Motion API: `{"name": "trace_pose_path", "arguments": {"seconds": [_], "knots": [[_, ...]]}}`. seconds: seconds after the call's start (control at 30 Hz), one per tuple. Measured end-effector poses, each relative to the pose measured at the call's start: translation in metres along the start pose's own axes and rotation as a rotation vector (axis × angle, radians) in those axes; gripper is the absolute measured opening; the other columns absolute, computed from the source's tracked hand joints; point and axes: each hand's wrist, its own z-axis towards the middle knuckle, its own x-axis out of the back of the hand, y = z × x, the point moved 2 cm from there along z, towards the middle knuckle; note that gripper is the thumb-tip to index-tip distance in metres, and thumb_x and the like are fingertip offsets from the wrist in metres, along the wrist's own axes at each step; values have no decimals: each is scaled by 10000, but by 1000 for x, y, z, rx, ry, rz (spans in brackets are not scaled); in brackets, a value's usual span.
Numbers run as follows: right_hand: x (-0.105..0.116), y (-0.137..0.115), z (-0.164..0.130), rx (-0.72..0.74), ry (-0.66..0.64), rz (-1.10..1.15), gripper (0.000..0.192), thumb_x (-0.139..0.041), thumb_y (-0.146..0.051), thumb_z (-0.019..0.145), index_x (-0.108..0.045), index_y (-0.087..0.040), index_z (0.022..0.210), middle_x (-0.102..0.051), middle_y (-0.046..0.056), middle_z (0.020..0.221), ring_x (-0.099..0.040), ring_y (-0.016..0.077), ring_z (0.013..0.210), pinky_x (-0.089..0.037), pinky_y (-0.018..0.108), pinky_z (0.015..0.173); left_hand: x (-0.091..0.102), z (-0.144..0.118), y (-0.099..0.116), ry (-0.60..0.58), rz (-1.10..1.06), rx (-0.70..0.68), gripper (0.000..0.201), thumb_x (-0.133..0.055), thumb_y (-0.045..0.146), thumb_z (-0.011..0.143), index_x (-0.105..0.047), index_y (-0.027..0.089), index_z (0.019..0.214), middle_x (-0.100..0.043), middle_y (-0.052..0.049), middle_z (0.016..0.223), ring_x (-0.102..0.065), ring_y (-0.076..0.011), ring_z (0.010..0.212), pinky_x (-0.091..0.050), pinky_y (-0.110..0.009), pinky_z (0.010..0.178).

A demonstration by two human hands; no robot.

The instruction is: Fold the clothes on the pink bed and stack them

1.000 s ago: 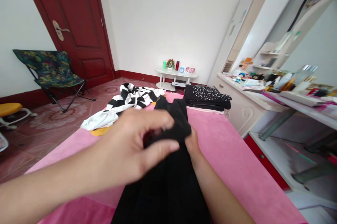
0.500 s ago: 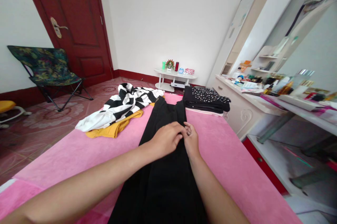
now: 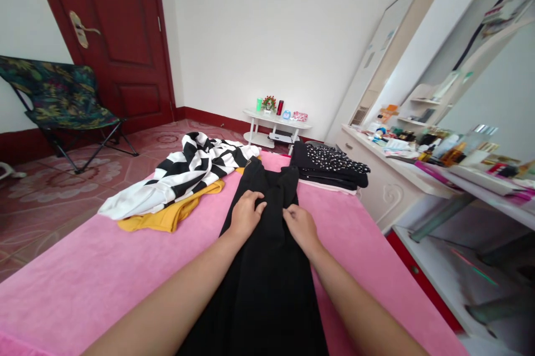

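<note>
Black trousers (image 3: 271, 272) lie lengthwise in front of me on a pink cover (image 3: 167, 267), with the waist end away from me. On their left part rests my left hand (image 3: 247, 215), thumb apart from the fingers, which lie over the cloth. My right hand (image 3: 300, 227) is closed on the right edge of the trousers, its fingers curled at the fabric. Left of the trousers, a black-and-white garment (image 3: 179, 175) is heaped over a mustard-yellow one (image 3: 171, 215). A folded pile of dark clothes (image 3: 330, 165), white-speckled on top, sits beyond my right hand.
A dressing table (image 3: 388, 164) crowded with bottles and small items stands along the right. At the far wall is a low white table (image 3: 278, 118) with small objects. A folding chair (image 3: 62, 100) stands by the red door (image 3: 125, 27) on the left.
My left hand has moved left, away from my right hand, onto the trousers' left side. My right hand has shifted slightly and now grips the right edge. The view has turned slightly.
</note>
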Motion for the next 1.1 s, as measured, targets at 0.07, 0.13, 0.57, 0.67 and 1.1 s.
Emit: {"name": "trace_pose_path", "arguments": {"seconds": [0.07, 0.13, 0.57, 0.67, 1.1], "knots": [[3, 6, 31, -67, 9, 36, 284, -565, -456, 745, -597, -200, 627, -583, -6, 537, -564, 142, 511, -413, 238, 511, 1, 1, -1, 19, -41, 32, 194, -631, 202, 809, -599, 196, 1000, -616, -33, 951, -601, -187, 886, -484, -306, 812], [4, 11, 63, -101, 58, 70, 292, -540, -474, 761, -605, -190, 745, -592, -5, 576, -548, 125, 476, -405, 224, 462, 1, 3, -3, 23, -61, 49, 188, -640, 205, 801, -597, 197, 984, -613, -25, 924, -598, -178, 844, -480, -298, 776], [1, 20, 166, 3, 233, -25, 383, -556, -492, 682, -410, -220, 456, -370, -55, 394, -414, 119, 456, -308, 241, 457, 4, 6, -12, 127, -229, 188, 137, -545, 161, 834, -496, 192, 710, -563, 27, 695, -551, -134, 684, -393, -247, 647], [-16, 26, 167, 6, 222, -112, 351, -563, -428, 682, -416, -222, 439, -424, -38, 419, -451, 136, 492, -324, 254, 498, 4, 7, -14, 110, -184, 226, 134, -555, 174, 833, -498, 195, 715, -573, 23, 721, -552, -141, 702, -393, -250, 647], [-25, -13, 117, 361, 148, -416, 357, -473, -302, 838, -531, -187, 1171, -523, 120, 1236, -467, 255, 1157, -346, 392, 971, 16, 4, 15, 7, 21, -211, 225, -470, 198, 901, -594, 217, 1088, -546, -63, 1207, -501, -205, 1140, -401, -336, 979]]}}
